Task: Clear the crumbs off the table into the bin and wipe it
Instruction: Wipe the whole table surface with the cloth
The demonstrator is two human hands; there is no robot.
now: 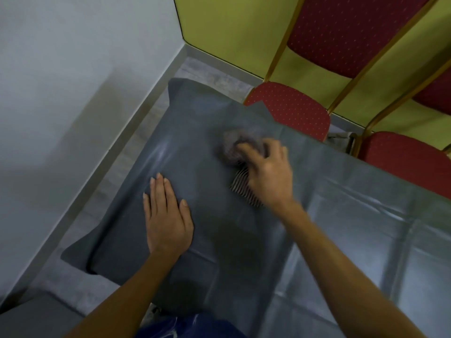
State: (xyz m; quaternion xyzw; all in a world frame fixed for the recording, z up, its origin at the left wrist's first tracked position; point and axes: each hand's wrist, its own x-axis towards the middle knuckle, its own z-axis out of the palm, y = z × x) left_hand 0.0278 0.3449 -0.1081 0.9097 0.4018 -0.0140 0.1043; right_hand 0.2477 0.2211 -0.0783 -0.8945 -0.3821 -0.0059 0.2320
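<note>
Head | cloth [231, 146]: grey, bunched, striped end | table [341, 228]: creased grey cover

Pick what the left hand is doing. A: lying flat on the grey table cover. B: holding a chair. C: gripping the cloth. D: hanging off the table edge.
A: the left hand lies palm down, fingers straight, on the table cover, while the right hand grips the cloth.

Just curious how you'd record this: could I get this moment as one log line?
step: wiping | right hand: grips cloth on table | left hand: flat on table
</note>
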